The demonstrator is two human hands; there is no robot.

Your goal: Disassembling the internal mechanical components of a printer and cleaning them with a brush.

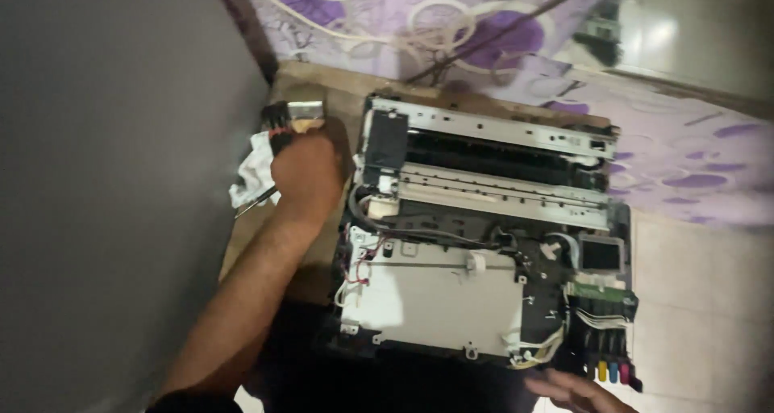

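An opened printer (pixel 484 244) with its cover off lies on a brown board (pixel 339 82), showing metal rails, wiring and a grey metal plate. My left hand (pixel 306 171) reaches to the printer's left side, fingers closed around a small black and metallic part (pixel 292 118). A white cloth (pixel 254 171) and a thin metal tool (pixel 256 203) lie just left of that hand. My right hand (pixel 576 390) shows only at the bottom edge, fingers spread, close to the coloured ink tanks (pixel 613 371) at the printer's front right corner.
A large grey surface (pixel 113 179) fills the left of the view. Purple patterned fabric (pixel 516 26) with a white cable (pixel 322 22) and a dark cable lies behind the printer. Pale floor tiles (pixel 701 300) are at the right.
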